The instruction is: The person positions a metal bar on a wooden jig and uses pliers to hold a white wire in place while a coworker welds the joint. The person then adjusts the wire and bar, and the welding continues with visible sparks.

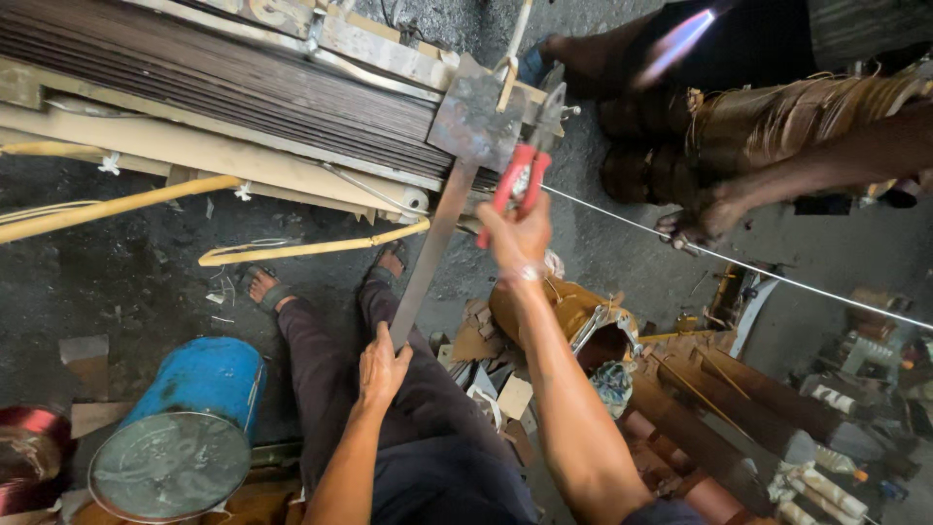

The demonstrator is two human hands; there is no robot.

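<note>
My right hand (pixel 517 235) is raised and grips red-handled pliers (pixel 522 180), whose jaws reach the grey metal plate (pixel 476 122) at the end of a large stack of dark laminated sheets (pixel 243 83). My left hand (pixel 381 367) holds the lower end of a long flat metal strip (pixel 432 248) that runs up to that plate. A thin taut wire (pixel 739 262) stretches from the plate area toward the lower right. My legs in dark trousers and sandalled feet (pixel 267 289) are below.
A blue drum (pixel 190 428) stands at the lower left. Yellow sleeved cables (pixel 301 250) hang under the stack. Another person's hand (pixel 695 222) works at the wire by copper coils (pixel 777 122), with a torch flame (pixel 677 41) above. Pipes and scraps lie lower right.
</note>
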